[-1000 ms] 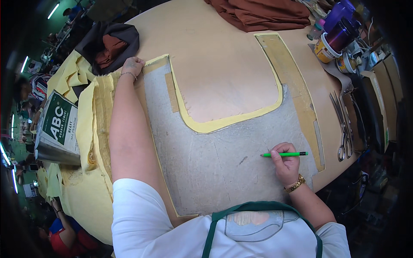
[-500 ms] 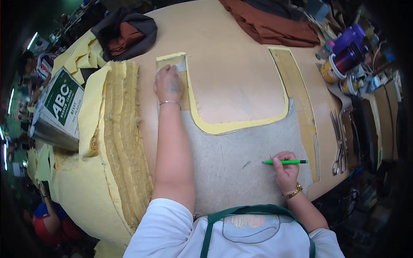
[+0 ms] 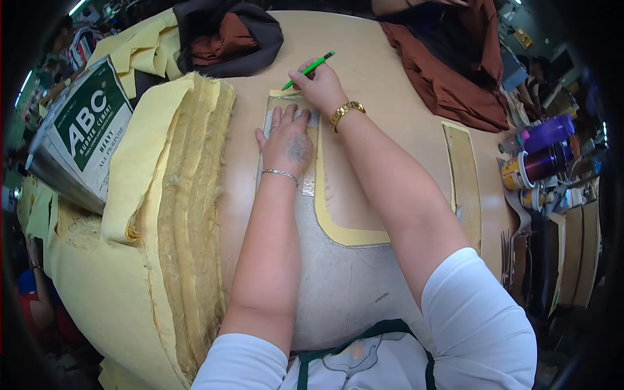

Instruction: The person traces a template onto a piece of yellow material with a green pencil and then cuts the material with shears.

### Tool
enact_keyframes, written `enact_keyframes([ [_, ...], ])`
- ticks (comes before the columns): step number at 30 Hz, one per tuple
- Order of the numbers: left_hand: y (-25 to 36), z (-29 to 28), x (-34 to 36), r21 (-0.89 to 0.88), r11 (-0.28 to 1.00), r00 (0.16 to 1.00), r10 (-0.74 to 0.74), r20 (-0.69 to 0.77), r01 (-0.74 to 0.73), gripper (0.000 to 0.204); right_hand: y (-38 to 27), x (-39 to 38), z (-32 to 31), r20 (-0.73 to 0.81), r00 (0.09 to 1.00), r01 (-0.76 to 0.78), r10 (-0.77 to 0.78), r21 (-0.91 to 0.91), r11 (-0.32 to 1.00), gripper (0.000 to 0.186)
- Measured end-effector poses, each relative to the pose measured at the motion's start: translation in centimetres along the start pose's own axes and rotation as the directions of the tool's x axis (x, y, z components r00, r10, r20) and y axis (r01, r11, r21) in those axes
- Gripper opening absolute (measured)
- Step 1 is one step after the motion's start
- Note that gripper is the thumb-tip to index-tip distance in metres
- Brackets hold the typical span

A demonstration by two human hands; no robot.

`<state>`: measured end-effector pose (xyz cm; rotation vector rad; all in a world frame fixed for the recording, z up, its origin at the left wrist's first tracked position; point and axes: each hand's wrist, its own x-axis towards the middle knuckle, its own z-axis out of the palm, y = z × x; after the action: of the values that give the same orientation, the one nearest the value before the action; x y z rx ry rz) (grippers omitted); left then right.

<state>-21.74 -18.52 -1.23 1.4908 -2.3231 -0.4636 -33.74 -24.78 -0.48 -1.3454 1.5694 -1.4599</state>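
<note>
1. The left hand (image 3: 288,144) lies flat, fingers spread, pressing down on the far arm of a grey template (image 3: 338,279) that sits on a yellow foam sheet (image 3: 344,231); in my judgement the weight keeps the template from sliding while its edge is traced.
2. The right hand (image 3: 318,84), just beyond the left fingertips, pinches a green pencil (image 3: 309,69) between thumb and fingers, tip down at the template's far end, the shaft tilted up and away to the right.
3. The template's far corner lies directly under both hands; its wide body runs back toward the person's chest.
4. Left of the pressing hand, close by, a tall stack of yellow foam (image 3: 188,214) forms a wall, so there is little room that way. A metal can (image 3: 78,140) sits beyond the stack.
5. Right of the pencil hand the wooden table (image 3: 390,78) is bare up to the brown fabric (image 3: 455,71), giving the elbow room to swing.
6. Cans and bottles (image 3: 543,159) stand well apart, at the right rim.
</note>
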Motion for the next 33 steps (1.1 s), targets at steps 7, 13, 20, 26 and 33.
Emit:
enact_keyframes([
  [7, -0.6, 0.4, 0.2, 0.065, 0.998, 1.000, 0.015, -0.015, -0.014, 0.039, 0.5, 1.7, 2.1, 0.200, 0.979, 0.087, -0.039, -0.237, 0.968, 0.027],
  [13, -1.0, 0.4, 0.1, 0.063, 0.998, 0.999, 0.018, -0.030, -0.017, 0.038, -2.2, 0.8, -1.3, 0.312, 0.950, 0.154, -0.008, -0.446, 0.882, 0.020],
  [20, -0.1, 0.4, 0.3, 0.090, 0.996, 0.999, 0.032, -0.019, -0.030, 0.038, -1.3, 1.5, -0.1, 0.301, 0.947, 0.246, -0.112, -0.454, 0.857, 0.016],
  [26, -0.7, 0.2, 0.1, 0.004, 1.000, 1.000, 0.007, 0.025, -0.008, 0.044, -2.2, 0.9, -3.8, 0.356, 0.934, 0.214, -0.023, -0.509, 0.834, 0.016],
  [33, -0.6, 0.0, 0.3, 0.023, 1.000, 0.999, 0.008, 0.039, -0.009, 0.043, 1.1, -4.2, -5.7, -0.095, 0.993, 0.065, -0.071, -0.067, 0.996, 0.015],
])
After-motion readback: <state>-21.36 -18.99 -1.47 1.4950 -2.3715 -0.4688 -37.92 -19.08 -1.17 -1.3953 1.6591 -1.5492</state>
